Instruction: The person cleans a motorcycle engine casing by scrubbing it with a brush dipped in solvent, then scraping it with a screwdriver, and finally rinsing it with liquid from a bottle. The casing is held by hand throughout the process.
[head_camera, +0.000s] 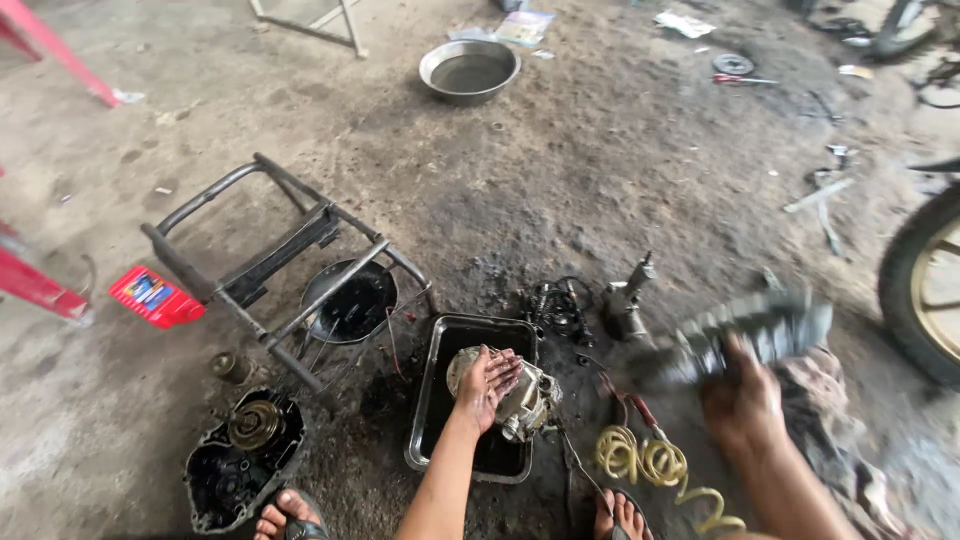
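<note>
My left hand (487, 385) rests flat, fingers spread, on a greasy engine casing (520, 402) that sits in a dark metal tray (432, 400) of black oil. Raised above the ground to the right is my right hand (742, 400), which grips a finned grey engine part (745, 335); that part is blurred. A dirty rag (830, 400) lies just beyond that hand.
A black tubular frame (270, 270) stands to the left, with a black engine cover (240, 460) and a red oil bottle (155, 297) near it. A coiled yellow hose (645, 462) lies by my feet. A steel bowl (468, 70) is far ahead, a wheel (925, 285) at right.
</note>
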